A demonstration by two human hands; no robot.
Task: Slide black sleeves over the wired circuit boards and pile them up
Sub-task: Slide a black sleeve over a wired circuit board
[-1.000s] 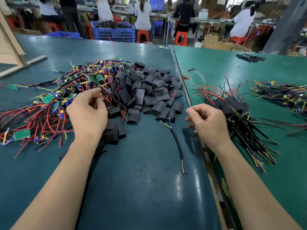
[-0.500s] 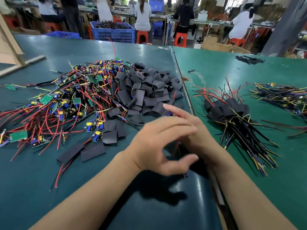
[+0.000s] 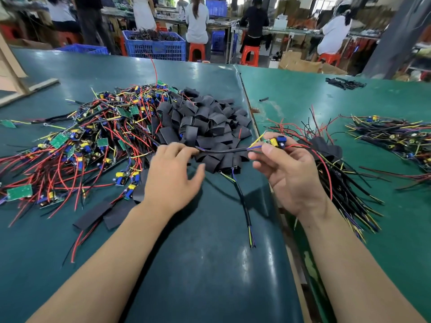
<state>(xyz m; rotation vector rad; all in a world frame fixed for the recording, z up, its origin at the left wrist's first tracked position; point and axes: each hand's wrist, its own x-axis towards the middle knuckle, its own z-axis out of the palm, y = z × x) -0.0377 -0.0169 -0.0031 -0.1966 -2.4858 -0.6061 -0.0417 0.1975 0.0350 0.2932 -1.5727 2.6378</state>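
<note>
We see the wired circuit board (image 3: 275, 142) pinched in the right hand (image 3: 289, 173) above the bench (image 3: 210, 264) seam, palm up; the left hand (image 3: 171, 176) (grip released, fingers loose) reaches the black sleeves (image 3: 205, 127).

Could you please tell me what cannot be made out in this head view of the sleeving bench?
- Whether the left hand pinches the black cable: its fingertips hide the cable's end.
- The board in the right hand: mostly covered by thumb and fingers.
- The sleeved pile: its near side sits behind that hand.
- The right-hand bundle: cut off by the frame edge.
</note>
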